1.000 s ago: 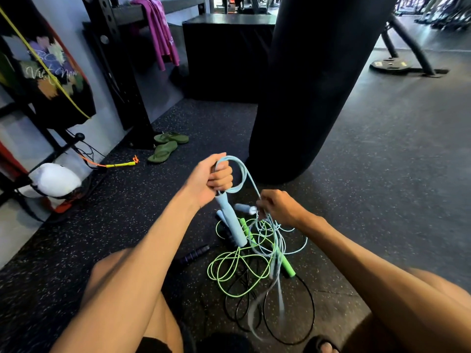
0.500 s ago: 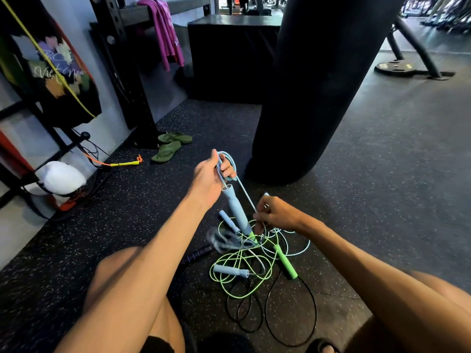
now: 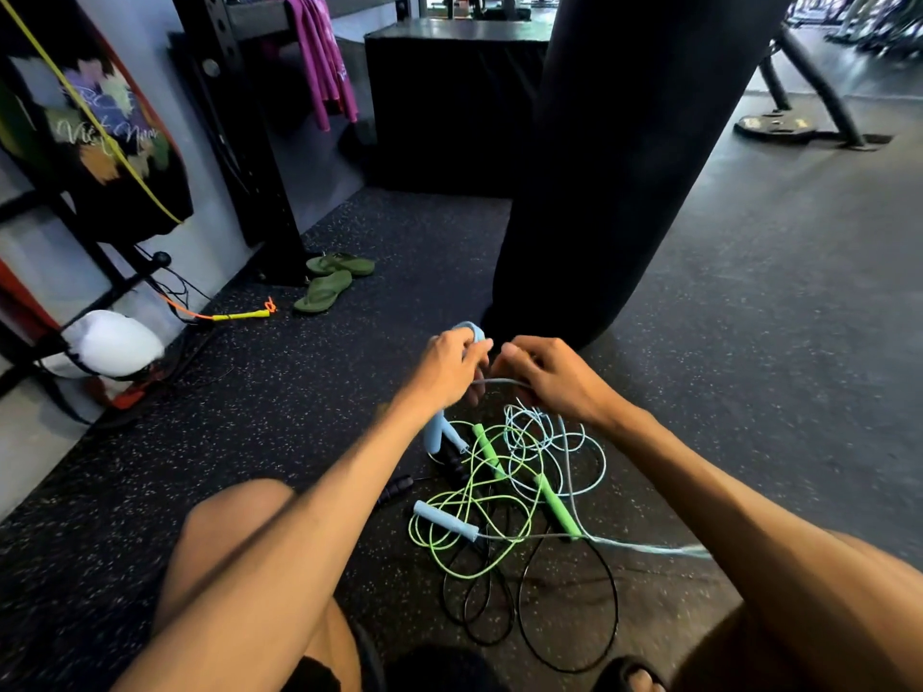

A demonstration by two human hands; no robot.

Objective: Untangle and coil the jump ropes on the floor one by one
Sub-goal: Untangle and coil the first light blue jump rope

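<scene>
Head view, single frame. Person seated low, both knees and forearms in shot. Left hand (image 3: 444, 372): fingers curled round a gathered loop of the light blue jump rope (image 3: 549, 442), the loop showing above the knuckles, one pale blue handle (image 3: 434, 437) hanging below the wrist. Right hand (image 3: 549, 377): close beside the left, almost touching it, fingers curled and pinching a stretch of the same cord that runs taut between the two hands. Remainder of the light blue jump rope: loose loops on the floor (image 3: 749, 342) beneath the right hand, second blue handle (image 3: 444, 520) lying flat nearer the knees, one strand blurred toward the right forearm. Green jump rope (image 3: 449, 541): on the floor, cord interlaced with the blue loops, both green handles lying in the pile. Black jump rope (image 3: 564, 616): under the others, wide loops nearest the camera. Surroundings: black punching bag (image 3: 614, 167) just behind the hands; green flip-flops (image 3: 329, 287) to the left; pink cloth (image 3: 319, 57) hung on a rack.
</scene>
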